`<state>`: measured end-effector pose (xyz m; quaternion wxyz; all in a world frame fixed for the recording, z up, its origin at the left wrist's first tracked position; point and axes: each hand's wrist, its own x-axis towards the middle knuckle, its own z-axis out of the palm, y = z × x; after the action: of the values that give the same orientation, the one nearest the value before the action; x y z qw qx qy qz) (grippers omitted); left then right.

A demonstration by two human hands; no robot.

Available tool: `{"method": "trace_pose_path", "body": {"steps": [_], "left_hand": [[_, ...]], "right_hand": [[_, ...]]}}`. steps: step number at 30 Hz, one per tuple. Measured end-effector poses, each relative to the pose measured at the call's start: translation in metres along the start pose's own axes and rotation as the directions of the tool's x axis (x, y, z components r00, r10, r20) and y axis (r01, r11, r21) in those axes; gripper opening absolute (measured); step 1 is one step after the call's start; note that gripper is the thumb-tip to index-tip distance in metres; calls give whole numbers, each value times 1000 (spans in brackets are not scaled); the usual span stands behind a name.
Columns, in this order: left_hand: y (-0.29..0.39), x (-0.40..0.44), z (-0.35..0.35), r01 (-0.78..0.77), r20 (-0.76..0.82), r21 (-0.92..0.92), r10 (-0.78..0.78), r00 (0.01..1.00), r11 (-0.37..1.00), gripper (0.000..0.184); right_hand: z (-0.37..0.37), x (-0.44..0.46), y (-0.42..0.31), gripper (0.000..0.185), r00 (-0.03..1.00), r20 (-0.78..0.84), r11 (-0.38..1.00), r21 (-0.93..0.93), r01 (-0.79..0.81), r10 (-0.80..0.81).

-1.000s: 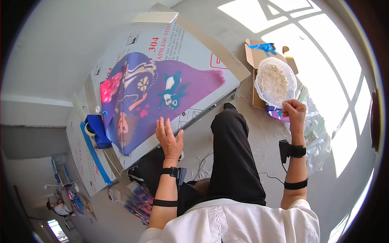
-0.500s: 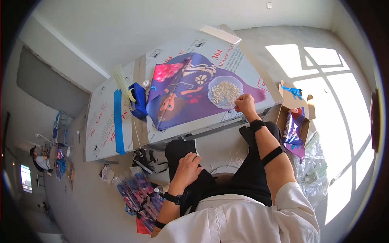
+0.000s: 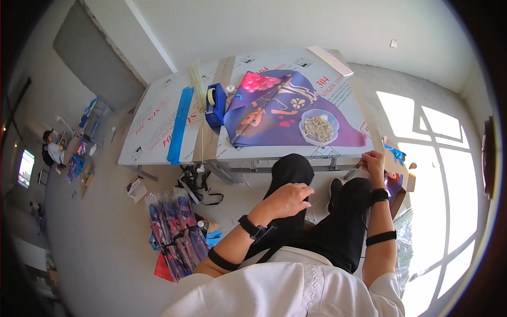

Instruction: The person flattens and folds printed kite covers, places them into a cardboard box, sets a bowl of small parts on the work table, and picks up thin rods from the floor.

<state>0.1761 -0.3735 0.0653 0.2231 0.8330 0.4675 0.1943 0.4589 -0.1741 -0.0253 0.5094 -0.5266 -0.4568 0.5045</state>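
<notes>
My right hand (image 3: 373,162) is at the table's right front corner, thumb and fingers pinched together; whatever they may hold is too small to make out. Loosely extended over my thigh, my left hand (image 3: 288,201) holds nothing. A clear plastic bowl (image 3: 319,141) of small pale stick-like pieces stands on a purple printed kite-like fabric (image 3: 272,129), up and left of my right hand. The fabric shows a cartoon figure and a pink patch, and lies spread over the table (image 3: 153,119).
Left of the fabric stand a blue tape dispenser (image 3: 214,108), blue strips (image 3: 181,127) and thin pale rods (image 3: 197,84). Bundled printed packets (image 3: 177,230) lie on the floor at left. An open cardboard box (image 3: 405,182) is at right. A person (image 3: 54,148) is far left.
My right hand has gone from the bowl's rim to the right, off the table's corner. My left hand has lifted slightly over the thigh. The view has turned left.
</notes>
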Motion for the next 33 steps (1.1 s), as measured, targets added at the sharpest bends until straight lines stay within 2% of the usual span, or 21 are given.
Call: {"method": "trace_pose_path", "body": {"steps": [2, 3, 5, 9, 11, 13, 15, 17, 18, 19, 21, 23, 24, 25, 26, 27, 29, 31, 32, 33], "left_hand": [[-7, 25, 26, -139, 47, -216, 153, 987, 966, 37], [-9, 38, 39, -209, 86, -342, 252, 964, 916, 38], [-10, 59, 60, -284, 224, -435, 408, 885, 855, 39], [-24, 102, 98, -214, 320, -594, 472, 822, 776, 39], [-32, 109, 104, -235, 357, -519, 458, 814, 822, 38], [-39, 109, 86, -188, 430, -484, 419, 799, 855, 37], [-48, 109, 73, -153, 497, -440, 382, 779, 885, 36], [-59, 108, 68, -102, 442, -510, 362, 821, 854, 34], [-61, 107, 65, -92, 401, -563, 368, 839, 822, 32], [-61, 105, 64, -76, 425, -567, 370, 826, 821, 32], [-53, 112, 68, -59, 413, -576, 352, 840, 815, 30], [-35, 122, 77, -117, 484, -414, 328, 811, 903, 29], [-29, 123, 89, -185, 447, -337, 330, 832, 923, 29], [-17, 129, 93, -181, 496, -250, 286, 820, 951, 30], [-5, 137, 97, -176, 544, -196, 256, 799, 965, 30], [4, 142, 104, -261, 534, -160, 306, 788, 952, 29], [26, 159, 113, -161, 708, -146, 217, 673, 976, 32], [44, 175, 129, -225, 802, -51, 174, 571, 973, 32], [50, 184, 139, -259, 831, -78, 206, 516, 963, 32], [56, 193, 151, -296, 843, -52, 201, 499, 954, 32]], "right_hand": [[-21, -8, -1, 14, 999, 47, 996, -88, 12, -8], [-22, -23, -11, 13, 999, 17, 998, -58, -39, 40], [-41, -32, -6, 12, 998, 58, 994, -109, -28, 34], [-86, -58, -6, 9, 994, -34, 988, -106, -108, 105], [-116, -67, -9, 9, 964, -186, 959, -175, -221, 188], [-165, -67, 18, 11, 947, -241, 976, -3, -220, 213], [-205, -72, 50, 11, 906, -339, 967, 60, -246, 252], [-244, -80, 101, 9, 847, -430, 949, 187, -254, 311], [-266, -87, 131, 7, 853, -393, 928, 284, -241, 342], [-265, -95, 141, 7, 839, -404, 919, 299, -256, 365], [-271, -137, 148, 5, 744, -505, 890, 360, -279, 437], [-267, -177, 143, 5, 676, -574, 879, 398, -262, 462], [-275, -196, 151, 9, 648, -600, 878, 392, -274, 470], [-277, -215, 151, 8, 602, -631, 870, 401, -287, 490], [-278, -231, 151, 8, 515, -676, 849, 433, -303, 528], [-286, -251, 167, 7, 464, -688, 830, 477, -290, 557], [-297, -289, 195, 4, 376, -700, 794, 547, -265, 607], [-304, -319, 221, 6, 262, -673, 721, 619, -312, 691], [-303, -331, 236, 7, 211, -659, 689, 659, -301, 722], [-305, -341, 250, 9, 173, -638, 658, 695, -290, 750]]}}
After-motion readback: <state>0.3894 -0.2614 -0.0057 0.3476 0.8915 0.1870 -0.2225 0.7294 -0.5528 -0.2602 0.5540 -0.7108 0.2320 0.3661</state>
